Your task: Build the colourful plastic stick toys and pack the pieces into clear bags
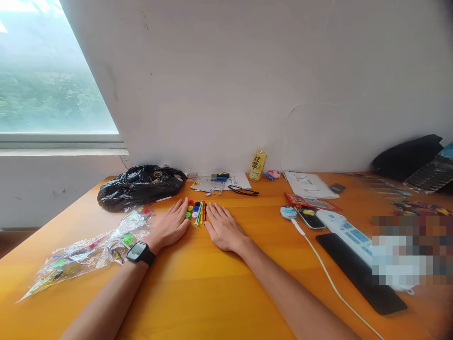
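Discs (196, 208) and slim coloured sticks (202, 214) lie bunched on the table (184, 293) between two flat hands: the left hand (172, 224) just beside the discs, the right hand (223, 225) just beside the sticks. Both hands' fingers stretch straight, gripping nothing. Framing this cluster well calls for low palms and gentle, even pressure, lest the thin sticks roll.

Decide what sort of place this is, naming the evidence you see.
Probably a workroom or home desk corner: a wood-toned table against a pale wall, a window and a power strip.
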### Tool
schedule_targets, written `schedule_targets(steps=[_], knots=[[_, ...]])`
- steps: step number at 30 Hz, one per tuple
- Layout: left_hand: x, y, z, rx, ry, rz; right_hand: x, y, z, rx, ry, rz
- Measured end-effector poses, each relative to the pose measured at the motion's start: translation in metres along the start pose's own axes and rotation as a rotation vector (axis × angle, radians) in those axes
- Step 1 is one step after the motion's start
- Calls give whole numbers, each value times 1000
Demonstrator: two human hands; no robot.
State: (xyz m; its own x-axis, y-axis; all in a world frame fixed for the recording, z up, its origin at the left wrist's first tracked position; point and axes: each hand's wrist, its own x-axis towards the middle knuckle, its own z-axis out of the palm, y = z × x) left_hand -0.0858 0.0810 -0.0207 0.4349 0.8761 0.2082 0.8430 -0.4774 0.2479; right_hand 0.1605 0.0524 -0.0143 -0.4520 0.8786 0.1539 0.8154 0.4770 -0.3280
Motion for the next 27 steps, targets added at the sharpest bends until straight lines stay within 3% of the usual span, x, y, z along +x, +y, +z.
schedule_targets(steps=[10,13,15,17,19,21,24,27], knots=[[0,17,3,-67,20,-47,0,-3,0,7,5,-19],[2,26,-12,-39,52,-64,1,-3,-1,42,6,-4],[3,26,-33,-8,76,-40,1,-2,-2,72,8,14],[-1,16,-60,57,127,-15,0,-2,-2,102,12,24],[-13,-6,-84,124,177,-85,-1,-2,-3,138,19,25],[-33,-34,-97,146,83,-206,0,-1,-3,187,46,42],[-65,-72,-90,148,-68,-269,4,3,-2,291,135,128],[-83,-89,-71,66,-7,-228,10,7,-1,368,221,248]])
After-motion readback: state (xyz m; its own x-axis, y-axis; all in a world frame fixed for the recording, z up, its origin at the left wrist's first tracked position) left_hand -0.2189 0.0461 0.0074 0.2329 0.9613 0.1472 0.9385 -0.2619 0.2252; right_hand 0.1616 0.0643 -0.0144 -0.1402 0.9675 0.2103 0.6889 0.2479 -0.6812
